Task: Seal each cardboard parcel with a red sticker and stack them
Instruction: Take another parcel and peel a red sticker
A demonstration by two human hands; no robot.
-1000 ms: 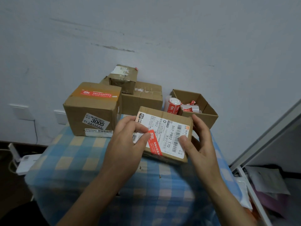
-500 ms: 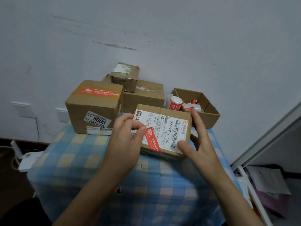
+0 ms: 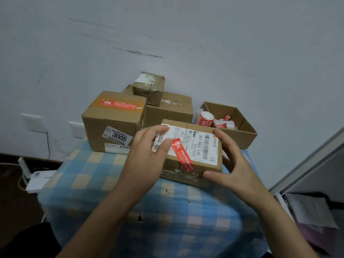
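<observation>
A flat cardboard parcel with a white shipping label lies on the checked tablecloth. A red sticker runs diagonally across its label and over the near edge. My left hand rests on the parcel's left end, thumb beside the sticker's top. My right hand grips the parcel's right end, thumb on the near side. A larger parcel marked 3005, sealed with a red sticker, stands to the left. Behind it, a small parcel sits on another box.
An open cardboard box at the back right holds a roll of red stickers and scraps. A wall rises close behind the table. A white router lies on the floor at left; a shelf with papers stands at right.
The parcel has come down lower and flatter on the table. My left thumb has slid along the top of the red sticker, and my right hand has shifted to the parcel's right end.
</observation>
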